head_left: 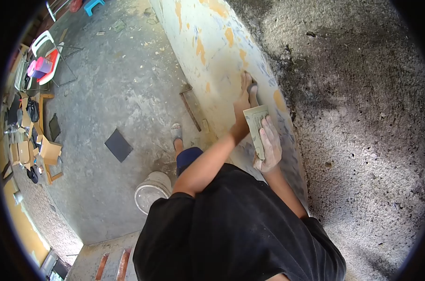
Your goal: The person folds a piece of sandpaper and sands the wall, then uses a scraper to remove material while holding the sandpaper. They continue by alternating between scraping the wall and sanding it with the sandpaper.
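Note:
My right hand [270, 144], coated in pale dust, has its fingers laid over a folded sheet of sandpaper [254, 125] with printing on its light backing. The sandpaper is held close to the patchy white and orange wall [221, 61]; contact cannot be made out. Farther along, my left hand [243, 91] reaches to the same wall with fingers stretched out and holds nothing I can see. Beside it is a small grey-ended shape [253, 88], partly hidden, which I cannot identify.
On the concrete floor lie a dark square sheet [118, 145] and a narrow strip [190, 110] near the wall. A white bucket [152, 192] stands by my body. Cardboard boxes [48, 151] and a folding chair [44, 44] are at left. Rough concrete [362, 117] fills the right.

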### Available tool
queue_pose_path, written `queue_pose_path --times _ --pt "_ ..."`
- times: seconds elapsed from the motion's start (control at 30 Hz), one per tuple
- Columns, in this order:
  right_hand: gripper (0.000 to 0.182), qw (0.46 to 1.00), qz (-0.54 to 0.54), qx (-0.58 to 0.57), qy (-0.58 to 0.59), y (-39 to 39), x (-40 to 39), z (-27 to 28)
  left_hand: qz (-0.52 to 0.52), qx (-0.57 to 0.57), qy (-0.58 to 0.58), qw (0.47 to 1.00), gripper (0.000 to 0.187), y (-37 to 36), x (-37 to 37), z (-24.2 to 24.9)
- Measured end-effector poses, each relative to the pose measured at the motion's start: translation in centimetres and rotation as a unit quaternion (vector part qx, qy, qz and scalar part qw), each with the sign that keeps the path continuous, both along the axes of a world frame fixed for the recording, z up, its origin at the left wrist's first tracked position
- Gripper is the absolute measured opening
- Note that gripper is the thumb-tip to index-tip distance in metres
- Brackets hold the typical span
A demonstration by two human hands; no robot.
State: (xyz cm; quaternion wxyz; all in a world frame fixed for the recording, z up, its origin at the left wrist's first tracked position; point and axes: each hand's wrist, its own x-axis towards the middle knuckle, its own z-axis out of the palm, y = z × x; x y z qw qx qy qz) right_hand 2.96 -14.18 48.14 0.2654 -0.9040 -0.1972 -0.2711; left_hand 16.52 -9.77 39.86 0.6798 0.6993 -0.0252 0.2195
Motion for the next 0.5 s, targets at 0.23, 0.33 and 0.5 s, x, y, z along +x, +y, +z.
queue_pose_path --times 0.23,0.33,0.5 --pt "0.048 1.000 -0.013 -0.010 -0.021 0.2 0.3 -0.3 -0.140 -0.136 0.224 0.955 0.046 2.6 3.8 3.5" --pt "0.046 1.000 -0.014 -0.013 -0.019 0.6 0.3 -0.5 -0.023 -0.033 0.088 0.995 0.046 0.0 -0.4 -0.4" --pt "0.046 1.000 -0.007 0.005 -0.022 1.1 0.8 -0.2 -0.044 -0.048 0.114 0.991 0.046 1.0 1.1 1.0"
